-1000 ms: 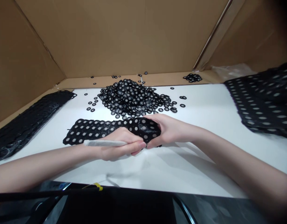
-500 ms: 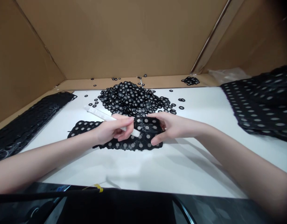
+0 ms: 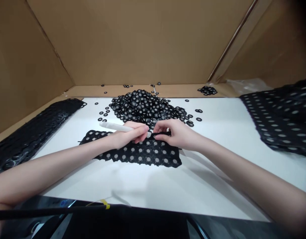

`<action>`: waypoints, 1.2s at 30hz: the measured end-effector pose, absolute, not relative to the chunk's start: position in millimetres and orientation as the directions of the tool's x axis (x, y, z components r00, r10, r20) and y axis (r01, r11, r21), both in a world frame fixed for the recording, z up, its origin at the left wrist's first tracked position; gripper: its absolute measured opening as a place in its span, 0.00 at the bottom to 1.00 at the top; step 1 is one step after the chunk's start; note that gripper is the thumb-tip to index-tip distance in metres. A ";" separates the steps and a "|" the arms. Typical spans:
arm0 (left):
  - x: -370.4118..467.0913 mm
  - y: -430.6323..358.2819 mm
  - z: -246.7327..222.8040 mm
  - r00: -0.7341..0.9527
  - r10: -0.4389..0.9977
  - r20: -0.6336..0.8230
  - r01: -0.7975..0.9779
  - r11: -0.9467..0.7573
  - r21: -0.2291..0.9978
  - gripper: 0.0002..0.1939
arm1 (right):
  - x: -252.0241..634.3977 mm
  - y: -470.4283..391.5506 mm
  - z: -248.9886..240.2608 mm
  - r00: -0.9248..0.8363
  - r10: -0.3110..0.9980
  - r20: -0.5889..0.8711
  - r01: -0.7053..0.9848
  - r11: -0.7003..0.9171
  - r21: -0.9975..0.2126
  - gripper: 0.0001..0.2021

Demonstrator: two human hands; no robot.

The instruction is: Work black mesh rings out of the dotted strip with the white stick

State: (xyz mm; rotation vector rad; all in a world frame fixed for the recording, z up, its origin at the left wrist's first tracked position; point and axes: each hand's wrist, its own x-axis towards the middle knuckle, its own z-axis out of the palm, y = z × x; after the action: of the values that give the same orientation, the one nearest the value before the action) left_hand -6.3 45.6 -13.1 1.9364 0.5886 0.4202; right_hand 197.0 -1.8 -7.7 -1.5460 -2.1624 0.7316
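Observation:
A black rubbery sheet [image 3: 140, 156] with rows of pale round spots lies on the white tabletop before me. My left hand [image 3: 134, 132] grips a white pen-like stick [image 3: 115, 126], its tip at the sheet's far edge. Beside that tip, my right hand [image 3: 172, 132] pinches the far edge of the sheet between thumb and fingers and lifts it a little. Just behind both hands rises a heap of small black rings [image 3: 143, 104] with pale centres. Loose rings lie around the heap.
Black perforated sheets [image 3: 38, 129] are stacked at the left. A larger dotted black sheet [image 3: 284, 113] is piled at the right, near a clear plastic bag [image 3: 247, 84]. A small ring cluster [image 3: 207, 90] sits at the back. Cardboard walls [image 3: 143, 43] enclose the table [image 3: 217, 186].
My right hand has shifted from the sheet's right end to its far edge, now pinching it. The stick's tip has moved from the sheet's middle to that edge. The camera view has shifted slightly.

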 end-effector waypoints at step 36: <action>-0.5 42.6 -16.7 0.904 0.402 0.147 0.206 -0.710 0.674 0.20 | 188.6 -6.7 -28.4 -0.198 0.973 0.119 0.671 0.223 -0.708 0.08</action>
State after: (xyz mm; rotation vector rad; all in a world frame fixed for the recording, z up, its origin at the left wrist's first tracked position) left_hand -0.5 42.6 -16.7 2.3744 0.4328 0.3711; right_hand 188.6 -6.7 -28.4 -1.5095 -1.9444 0.7056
